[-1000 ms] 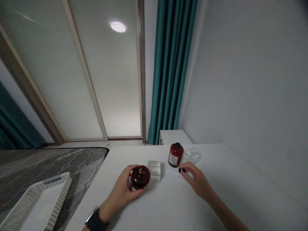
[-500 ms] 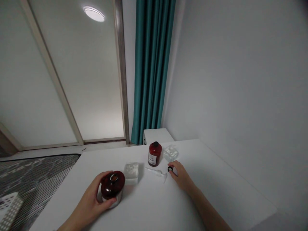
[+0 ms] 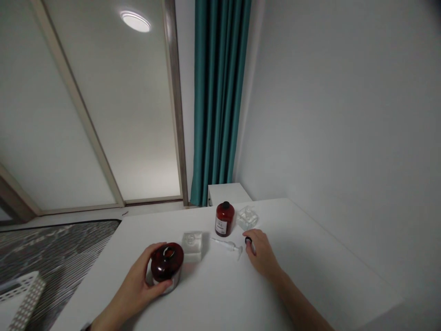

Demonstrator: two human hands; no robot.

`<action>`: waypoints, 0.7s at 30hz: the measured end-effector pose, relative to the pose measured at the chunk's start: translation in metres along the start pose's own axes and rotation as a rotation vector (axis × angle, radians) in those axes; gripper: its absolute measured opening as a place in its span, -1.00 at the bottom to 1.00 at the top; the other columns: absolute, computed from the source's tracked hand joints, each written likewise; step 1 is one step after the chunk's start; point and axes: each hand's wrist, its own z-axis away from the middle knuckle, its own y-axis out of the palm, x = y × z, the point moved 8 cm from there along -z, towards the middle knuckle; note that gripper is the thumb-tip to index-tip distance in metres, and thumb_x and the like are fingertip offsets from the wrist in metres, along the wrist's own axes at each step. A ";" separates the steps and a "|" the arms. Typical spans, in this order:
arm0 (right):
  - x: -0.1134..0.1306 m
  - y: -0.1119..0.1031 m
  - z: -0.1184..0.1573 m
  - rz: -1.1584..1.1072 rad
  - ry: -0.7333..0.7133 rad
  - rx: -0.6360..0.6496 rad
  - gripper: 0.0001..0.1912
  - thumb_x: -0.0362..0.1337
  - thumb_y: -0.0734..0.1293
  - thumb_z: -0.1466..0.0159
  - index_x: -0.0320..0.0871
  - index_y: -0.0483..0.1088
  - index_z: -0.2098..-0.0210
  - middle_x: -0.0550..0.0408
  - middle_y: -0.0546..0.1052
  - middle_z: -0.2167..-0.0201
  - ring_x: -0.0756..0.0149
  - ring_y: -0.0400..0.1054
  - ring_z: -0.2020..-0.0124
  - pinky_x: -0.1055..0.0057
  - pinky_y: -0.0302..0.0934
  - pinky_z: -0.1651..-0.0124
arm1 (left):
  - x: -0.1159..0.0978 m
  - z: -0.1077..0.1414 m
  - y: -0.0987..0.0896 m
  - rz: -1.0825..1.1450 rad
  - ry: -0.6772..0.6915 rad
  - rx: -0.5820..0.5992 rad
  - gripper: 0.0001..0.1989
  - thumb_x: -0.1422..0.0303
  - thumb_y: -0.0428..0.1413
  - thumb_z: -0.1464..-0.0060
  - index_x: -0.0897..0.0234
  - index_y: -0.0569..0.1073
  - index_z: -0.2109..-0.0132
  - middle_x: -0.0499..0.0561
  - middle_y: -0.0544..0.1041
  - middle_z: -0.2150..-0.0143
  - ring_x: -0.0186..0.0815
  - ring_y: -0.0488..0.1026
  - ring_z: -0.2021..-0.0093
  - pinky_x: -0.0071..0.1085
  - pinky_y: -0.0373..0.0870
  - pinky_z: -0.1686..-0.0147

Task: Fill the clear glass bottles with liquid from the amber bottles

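Left hand [image 3: 139, 278] grips uncapped bottle [image 3: 167, 263]; right hand [image 3: 262, 256] pinches black cap [image 3: 248, 240]. Pump [image 3: 228, 245] lies crosswise between, nozzle end nearer right hand.

The bare left hand [image 3: 138, 278] is bent into a wide C, with its thumb [image 3: 159, 289] stretched out low and its fingers [image 3: 153, 250] curled above. The left forearm [image 3: 112, 312] is slanted up from the bottom left. The bare right hand [image 3: 262, 253] is turned inward, its thumb and pointing finger brought close in a small pinch; its other fingers are mostly hidden. The right forearm [image 3: 298, 301] is slanted up from the bottom right. The two hands are held well apart.
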 end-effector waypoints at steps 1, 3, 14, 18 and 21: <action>0.010 0.003 0.000 0.010 -0.012 0.007 -0.73 -0.48 0.19 -0.25 -0.15 0.37 0.10 -0.06 0.51 0.15 0.06 0.36 0.06 0.06 0.23 -0.05 | -0.002 0.000 0.000 0.004 0.002 0.007 -0.34 0.11 0.31 0.06 0.18 0.32 -0.16 0.16 0.55 -0.05 0.08 0.55 -0.01 -0.05 0.54 0.01; 0.026 0.011 -0.001 0.023 -0.033 0.028 -0.79 -0.42 0.26 -0.26 -0.13 0.38 0.11 -0.04 0.53 0.15 0.06 0.37 0.07 0.08 0.22 -0.03 | -0.007 0.000 0.000 0.014 -0.002 0.031 -0.34 0.13 0.31 0.05 0.19 0.31 -0.16 0.17 0.54 -0.06 0.08 0.54 -0.03 -0.02 0.52 -0.02; 0.073 -0.027 0.002 -0.153 -0.149 -0.197 -0.85 -0.33 0.25 -0.32 -0.04 0.29 0.12 0.01 0.52 0.23 0.10 0.44 0.19 0.15 0.32 0.10 | -0.037 0.005 -0.003 -0.013 0.196 -0.009 -0.27 0.12 0.37 0.06 0.13 0.25 -0.19 0.15 0.48 -0.02 0.00 0.51 0.02 -0.06 0.49 0.05; 0.126 -0.058 0.003 -0.285 -0.258 -0.203 -0.74 -0.38 0.28 -0.29 0.01 0.29 0.06 0.04 0.52 0.26 0.12 0.46 0.21 0.20 0.34 0.14 | -0.042 0.004 -0.005 -0.034 0.220 -0.017 -0.27 0.10 0.37 0.04 0.14 0.25 -0.19 0.16 0.47 -0.02 -0.01 0.48 0.03 -0.06 0.47 0.06; 0.152 -0.066 -0.001 -0.359 -0.287 -0.177 -0.70 -0.42 0.28 -0.27 0.02 0.29 0.04 0.03 0.51 0.27 0.13 0.45 0.23 0.22 0.36 0.19 | -0.043 0.002 -0.005 -0.051 0.198 0.011 -0.27 0.09 0.38 0.07 0.15 0.27 -0.18 0.17 0.47 -0.01 0.02 0.47 0.03 -0.04 0.45 0.06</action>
